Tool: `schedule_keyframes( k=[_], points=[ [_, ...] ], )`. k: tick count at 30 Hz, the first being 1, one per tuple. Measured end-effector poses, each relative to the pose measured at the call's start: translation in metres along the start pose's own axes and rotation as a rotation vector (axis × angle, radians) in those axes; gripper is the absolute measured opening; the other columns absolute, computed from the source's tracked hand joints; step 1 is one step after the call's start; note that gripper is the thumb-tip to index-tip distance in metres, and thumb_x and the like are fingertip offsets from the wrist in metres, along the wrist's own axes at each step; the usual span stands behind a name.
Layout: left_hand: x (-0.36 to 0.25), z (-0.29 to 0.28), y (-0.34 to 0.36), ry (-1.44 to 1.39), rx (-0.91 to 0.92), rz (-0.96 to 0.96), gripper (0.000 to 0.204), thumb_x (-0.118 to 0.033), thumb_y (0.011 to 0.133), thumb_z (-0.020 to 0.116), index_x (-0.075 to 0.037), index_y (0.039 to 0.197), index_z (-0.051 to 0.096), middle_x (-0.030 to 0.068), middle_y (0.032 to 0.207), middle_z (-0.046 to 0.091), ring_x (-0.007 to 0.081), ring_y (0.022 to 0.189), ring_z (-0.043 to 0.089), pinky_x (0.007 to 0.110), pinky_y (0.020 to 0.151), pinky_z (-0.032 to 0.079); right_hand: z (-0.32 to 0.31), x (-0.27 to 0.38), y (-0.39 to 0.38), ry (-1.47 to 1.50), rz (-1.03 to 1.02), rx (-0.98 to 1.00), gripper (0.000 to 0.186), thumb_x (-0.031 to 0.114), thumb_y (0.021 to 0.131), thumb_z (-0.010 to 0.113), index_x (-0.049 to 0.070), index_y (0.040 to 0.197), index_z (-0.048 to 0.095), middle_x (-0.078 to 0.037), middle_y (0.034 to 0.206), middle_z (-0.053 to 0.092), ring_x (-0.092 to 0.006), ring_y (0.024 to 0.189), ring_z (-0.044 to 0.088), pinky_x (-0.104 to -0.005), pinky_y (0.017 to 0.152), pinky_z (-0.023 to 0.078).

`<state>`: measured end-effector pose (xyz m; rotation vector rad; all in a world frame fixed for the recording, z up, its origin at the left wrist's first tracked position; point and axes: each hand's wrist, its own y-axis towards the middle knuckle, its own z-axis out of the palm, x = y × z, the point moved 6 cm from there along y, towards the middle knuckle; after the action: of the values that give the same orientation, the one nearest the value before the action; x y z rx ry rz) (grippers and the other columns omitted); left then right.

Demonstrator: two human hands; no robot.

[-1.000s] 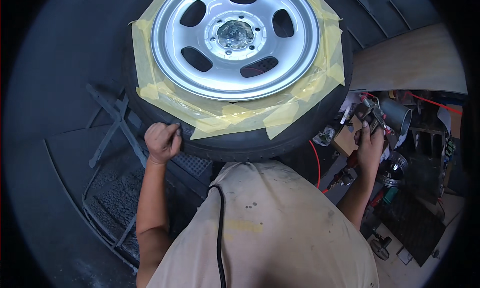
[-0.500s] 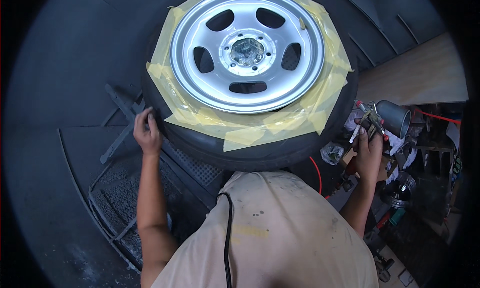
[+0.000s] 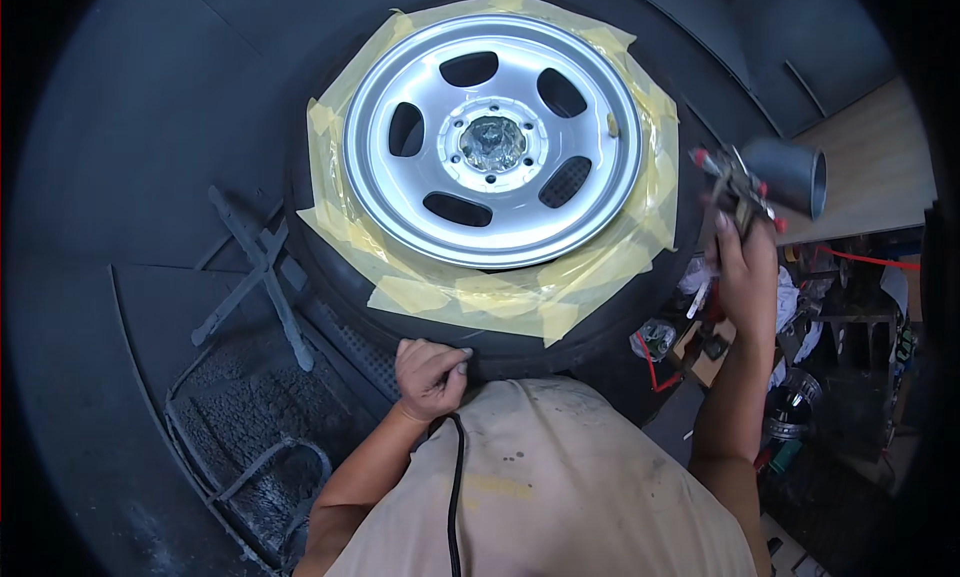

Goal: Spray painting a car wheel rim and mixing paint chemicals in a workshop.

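In front of me lies a silver wheel rim (image 3: pixel 510 205) in a black tire (image 3: pixel 330 267), its face up. Yellow masking tape and clear film (image 3: pixel 480 299) ring the rim; clear film also covers the hub hole (image 3: pixel 492 144). My left hand (image 3: pixel 432 377) is at the tire's near edge, fingers curled in against it. The curled fingertips are partly hidden. My right hand (image 3: pixel 747 272) grips a spray gun (image 3: pixel 738 192) with a grey cup (image 3: pixel 795 177) just right of the tire. Motion blurs the gun, and I cannot tell whether paint comes out.
A grey metal stand (image 3: pixel 262 267) juts out at the left, beside a rough paint-crusted surface (image 3: pixel 250 407). Clutter, with a red hose (image 3: pixel 865 259) and a glossy round part (image 3: pixel 795 402), fills the lower right. A wooden board (image 3: pixel 860 162) stands behind the gun.
The wheel has turned clockwise. My left hand has moved from the tire's left side to its near edge, fingers more curled. My right hand has raised the spray gun away from me.
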<state>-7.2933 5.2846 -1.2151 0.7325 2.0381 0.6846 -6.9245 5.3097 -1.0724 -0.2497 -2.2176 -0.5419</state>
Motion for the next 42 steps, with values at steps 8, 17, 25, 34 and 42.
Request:
schedule_keyframes(
  k=[8,17,25,34,42],
  points=[
    [0.007,0.003,-0.018,0.123,-0.088,0.014,0.018,-0.005,0.069,0.066,-0.009,0.086,0.073,0.0012,0.071,0.061,0.0188,0.059,0.046,0.031,0.068,0.037,0.038,0.05,0.084,-0.277,-0.396,-0.071,0.028,0.021,0.099,0.056,-0.006,0.091,0.055,-0.023,0.081,0.062,-0.0365,0.068,0.059,-0.047,0.067,0.048],
    [0.026,-0.014,-0.02,0.224,-0.142,0.011,0.018,-0.007,0.069,0.068,-0.01,0.086,0.074,-0.0001,0.068,0.057,0.0184,0.058,0.045,0.03,0.066,0.037,0.083,0.109,0.052,-0.048,-0.308,0.28,0.025,0.019,0.1,0.057,-0.006,0.095,0.057,-0.017,0.084,0.061,-0.0252,0.072,0.057,-0.0401,0.067,0.047],
    [0.044,-0.027,-0.022,0.251,-0.13,0.028,0.019,-0.008,0.069,0.067,-0.009,0.086,0.074,0.0011,0.069,0.057,0.0192,0.058,0.045,0.031,0.065,0.037,0.059,0.079,0.078,-0.308,-0.27,0.034,0.025,0.019,0.1,0.057,-0.005,0.095,0.057,-0.015,0.084,0.061,-0.0233,0.071,0.056,-0.0395,0.067,0.047],
    [0.075,-0.03,-0.036,0.308,-0.126,0.028,0.02,-0.005,0.071,0.064,-0.007,0.089,0.071,0.005,0.072,0.056,0.0227,0.062,0.046,0.033,0.066,0.037,0.065,0.071,0.082,-0.223,-0.414,0.075,0.027,0.02,0.1,0.057,-0.005,0.091,0.055,-0.014,0.081,0.058,-0.0227,0.069,0.054,-0.0396,0.067,0.047],
    [0.081,-0.041,-0.041,0.507,-0.191,-0.024,0.023,0.001,0.078,0.058,-0.005,0.097,0.069,0.0092,0.083,0.061,0.0266,0.073,0.053,0.035,0.074,0.042,0.049,0.055,0.012,-0.131,-0.598,0.3,0.024,0.018,0.1,0.057,-0.004,0.089,0.055,-0.012,0.079,0.057,-0.0197,0.065,0.051,-0.0361,0.063,0.046]
  ],
)
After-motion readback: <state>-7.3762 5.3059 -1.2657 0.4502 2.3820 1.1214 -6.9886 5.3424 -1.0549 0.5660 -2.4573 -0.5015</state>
